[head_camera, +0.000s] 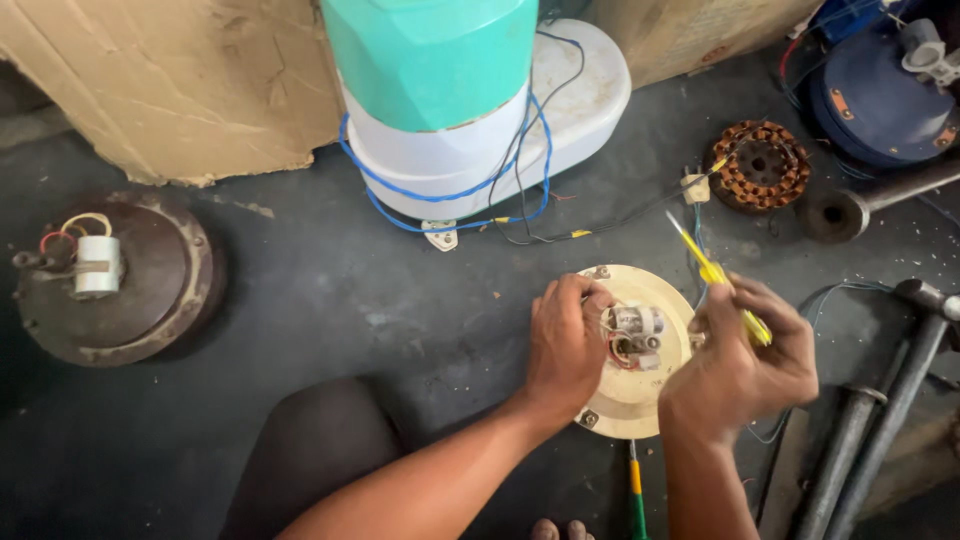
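A cream round motor plate (640, 400) lies on the dark floor, with small grey parts and red and white wires (630, 335) at its middle. My left hand (565, 340) rests on the plate's left side, fingers curled at the wires. My right hand (740, 365) grips a yellow-handled screwdriver (715, 275), its tip pointing up and away from the plate. Another screwdriver with a yellow and green handle (636, 495) lies on the floor below the plate.
A teal and white appliance (450, 110) with blue and black cables stands behind. A brown fan motor housing (110, 280) lies left. A copper stator (762, 165), a blue motor casing (880, 95), metal rods (880, 420) and cardboard (170, 80) lie around.
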